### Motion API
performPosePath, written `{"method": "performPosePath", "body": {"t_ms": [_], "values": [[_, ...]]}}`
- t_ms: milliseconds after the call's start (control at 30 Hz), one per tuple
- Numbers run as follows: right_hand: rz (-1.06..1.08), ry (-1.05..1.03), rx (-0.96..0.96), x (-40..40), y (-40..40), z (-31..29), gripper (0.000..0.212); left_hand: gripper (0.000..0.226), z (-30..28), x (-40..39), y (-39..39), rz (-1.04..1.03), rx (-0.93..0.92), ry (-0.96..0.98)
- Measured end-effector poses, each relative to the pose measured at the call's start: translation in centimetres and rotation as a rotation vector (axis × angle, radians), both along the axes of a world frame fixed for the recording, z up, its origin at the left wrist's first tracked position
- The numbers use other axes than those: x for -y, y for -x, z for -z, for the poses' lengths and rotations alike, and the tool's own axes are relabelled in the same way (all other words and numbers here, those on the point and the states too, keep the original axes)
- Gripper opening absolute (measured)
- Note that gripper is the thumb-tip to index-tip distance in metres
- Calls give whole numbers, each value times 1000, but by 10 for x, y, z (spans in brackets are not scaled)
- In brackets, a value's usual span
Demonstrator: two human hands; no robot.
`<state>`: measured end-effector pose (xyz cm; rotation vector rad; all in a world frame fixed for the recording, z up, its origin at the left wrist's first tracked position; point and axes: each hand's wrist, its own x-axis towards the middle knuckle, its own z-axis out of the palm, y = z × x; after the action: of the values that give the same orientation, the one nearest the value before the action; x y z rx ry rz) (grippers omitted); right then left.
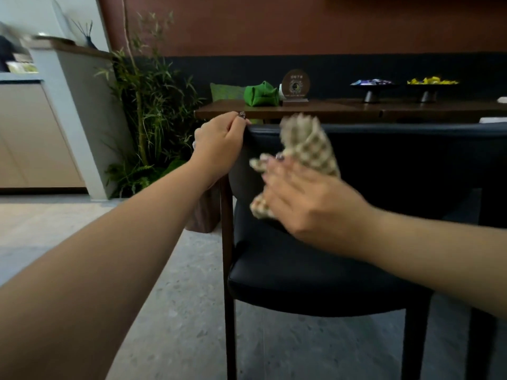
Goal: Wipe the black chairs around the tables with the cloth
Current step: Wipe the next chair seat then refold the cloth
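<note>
A black padded chair [315,272] stands in front of me, pushed toward a dark wooden table [343,109]. My left hand [219,141] grips the top left corner of the chair's backrest. My right hand [304,198] holds a beige checked cloth [307,141], blurred by motion, against the inner face of the backrest near its left side. Part of the cloth sticks out above and below my fingers.
On the table stand a green pouch [260,94], a round brown sign [295,85] and two dark footed dishes [371,90] of wrapped sweets. A leafy potted plant [148,105] stands left of the table, with a light counter [35,133] further left. The floor is grey stone.
</note>
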<state>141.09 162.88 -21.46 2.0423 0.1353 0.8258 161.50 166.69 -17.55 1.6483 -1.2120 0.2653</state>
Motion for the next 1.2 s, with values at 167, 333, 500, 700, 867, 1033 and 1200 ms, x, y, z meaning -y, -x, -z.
{"method": "performPosePath", "body": {"t_ms": [167, 333, 500, 700, 867, 1033, 1200], "values": [[-1, 50, 98, 11, 33, -43, 30, 38, -3, 5, 32, 148, 213, 164], [118, 189, 53, 31, 22, -1, 36, 44, -2, 14, 45, 129, 169, 259], [65, 73, -134, 43, 8, 43, 40, 41, 0, 14, 47, 79, 205, 256], [3, 223, -221, 58, -3, 87, 37, 43, 2, 14, 46, 73, 240, 294], [62, 244, -430, 58, -1, 110, 28, 45, 2, 16, 50, 43, 227, 323], [172, 11, -262, 27, 8, 95, 41, 46, 2, 19, 51, 6, 227, 347], [-74, -158, 206, 8, 44, 27, 34, 44, 4, 22, 54, -14, 230, 365]]}}
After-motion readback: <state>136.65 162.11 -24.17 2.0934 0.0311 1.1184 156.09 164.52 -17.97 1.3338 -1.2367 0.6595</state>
